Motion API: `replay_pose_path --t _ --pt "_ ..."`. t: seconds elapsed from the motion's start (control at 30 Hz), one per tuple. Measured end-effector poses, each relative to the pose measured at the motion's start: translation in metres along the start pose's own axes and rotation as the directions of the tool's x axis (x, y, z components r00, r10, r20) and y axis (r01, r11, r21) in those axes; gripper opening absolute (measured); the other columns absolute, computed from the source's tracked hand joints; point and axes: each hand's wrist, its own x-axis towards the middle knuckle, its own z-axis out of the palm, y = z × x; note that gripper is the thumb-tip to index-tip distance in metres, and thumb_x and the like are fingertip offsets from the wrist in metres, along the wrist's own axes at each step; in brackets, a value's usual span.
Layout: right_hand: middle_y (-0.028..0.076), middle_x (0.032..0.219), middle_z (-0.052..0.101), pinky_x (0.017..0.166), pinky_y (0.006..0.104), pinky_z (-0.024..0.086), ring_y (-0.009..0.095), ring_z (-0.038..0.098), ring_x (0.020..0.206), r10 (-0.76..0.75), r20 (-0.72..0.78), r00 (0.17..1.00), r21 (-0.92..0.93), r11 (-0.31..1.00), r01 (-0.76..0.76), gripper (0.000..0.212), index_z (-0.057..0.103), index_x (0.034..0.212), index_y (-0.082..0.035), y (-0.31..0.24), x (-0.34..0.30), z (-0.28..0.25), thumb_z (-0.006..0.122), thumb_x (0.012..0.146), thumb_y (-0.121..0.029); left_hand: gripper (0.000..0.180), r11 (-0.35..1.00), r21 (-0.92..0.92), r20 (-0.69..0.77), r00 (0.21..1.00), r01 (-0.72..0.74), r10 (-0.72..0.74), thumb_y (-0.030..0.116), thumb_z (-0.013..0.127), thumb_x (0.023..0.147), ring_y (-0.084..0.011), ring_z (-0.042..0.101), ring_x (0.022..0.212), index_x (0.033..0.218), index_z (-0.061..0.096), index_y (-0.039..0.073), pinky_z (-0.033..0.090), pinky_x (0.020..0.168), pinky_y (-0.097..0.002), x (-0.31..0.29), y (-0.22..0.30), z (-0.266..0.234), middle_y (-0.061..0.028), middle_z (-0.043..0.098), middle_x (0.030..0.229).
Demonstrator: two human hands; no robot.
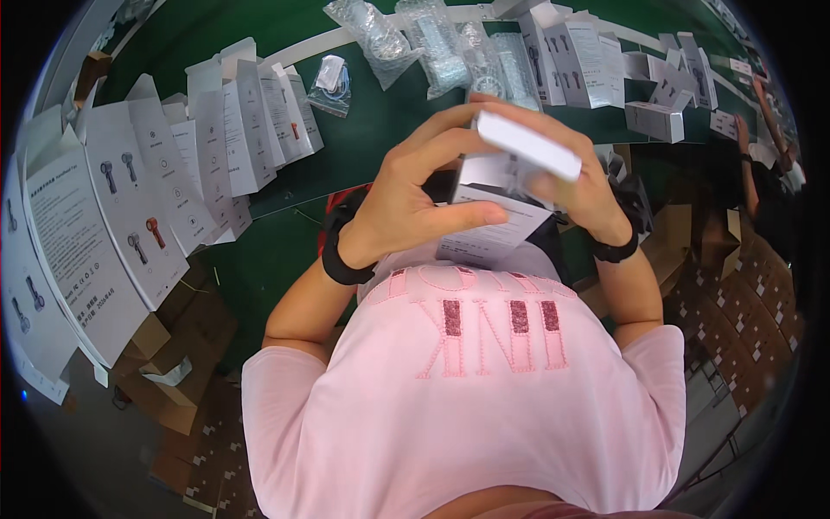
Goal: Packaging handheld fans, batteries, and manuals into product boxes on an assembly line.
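In front of my chest is a small white cardboard box [494, 232] with printed sides, its top end tilted up. My left hand [413, 192] grips it from the left, the thumb lying across the printed side. Over the top end sits a white end flap [530, 145], standing away from the opening. My right hand [596, 197] curves round the flap and the box's right side, its thumb blurred near the opening. What lies inside the box is hidden. Both wrists wear black bands.
White printed boxes [112, 216] stand in a row on the left. Bubble-wrapped items [432, 48] and a bagged white cable [331, 85] lie on the green table [380, 143]. More boxes [575, 65] stand back right. Another person's arm [748, 173] is at far right; cartons [735, 316] are below.
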Motion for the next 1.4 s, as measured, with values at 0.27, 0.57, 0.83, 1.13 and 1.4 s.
replay_pose_path --t 0.27,0.57,0.83,1.13,1.4 --pt "0.02 0.125 0.059 0.096 0.0373 0.044 0.029 0.057 0.114 -0.141 -0.056 0.988 -0.457 0.884 0.1 0.038 0.063 0.123 -0.001 -0.016 -0.035 -0.026 0.058 0.092 -0.022 0.066 0.961 -0.056 -0.05 0.961 0.271 -0.273 0.023 0.088 0.066 -0.0221 0.061 0.103 0.119 0.054 0.003 0.054 0.082 -0.0347 0.022 -0.014 0.035 -0.0113 0.055 0.119" --pt "0.018 0.126 0.06 0.095 0.0404 0.044 0.034 0.057 0.113 -0.13 -0.196 0.972 -0.478 0.878 0.021 0.029 0.066 0.118 -0.004 -0.018 -0.082 -0.07 0.056 0.092 -0.012 0.071 0.936 -0.094 0.082 0.94 0.338 -0.331 0.023 0.09 0.064 -0.0205 0.062 0.1 0.122 0.051 0.007 0.054 0.083 -0.0338 0.063 -0.037 0.085 -0.0102 0.06 0.113" --pt "0.022 0.148 0.035 0.113 0.0496 0.023 0.04 0.032 0.138 -0.016 -0.127 0.992 -0.53 0.846 -0.054 0.047 0.056 0.133 -0.008 -0.001 -0.139 -0.111 0.056 0.094 -0.034 0.072 0.878 -0.131 0.263 0.87 0.46 -0.417 0.011 0.082 0.074 -0.0186 0.058 0.109 0.136 0.044 0.004 0.049 0.091 -0.0324 0.088 -0.072 0.138 -0.0104 0.057 0.122" --pt "0.019 0.139 0.045 0.104 0.0373 0.038 0.032 0.051 0.121 0.046 -0.587 0.808 -0.358 0.881 -0.31 0.091 0.044 0.14 -0.002 0.0 -0.188 -0.184 0.084 0.062 -0.026 0.081 0.971 0.127 0.513 0.825 0.201 -0.238 0.015 0.078 0.076 -0.025 0.051 0.122 0.145 0.036 0.007 0.043 0.099 -0.0356 0.15 -0.085 0.21 -0.0138 0.048 0.137" --pt "0.017 0.114 0.057 0.088 0.0379 0.048 0.032 0.059 0.102 -0.18 -0.74 0.648 -0.568 0.684 -0.458 0.073 0.052 0.127 0.001 0.075 -0.204 -0.251 0.081 0.064 -0.022 0.1 0.863 0.499 0.294 0.922 0.078 -0.253 0.02 0.078 0.076 -0.0326 0.038 0.136 0.152 0.016 0.004 0.032 0.111 -0.0395 0.18 -0.145 0.272 -0.0243 0.035 0.148"
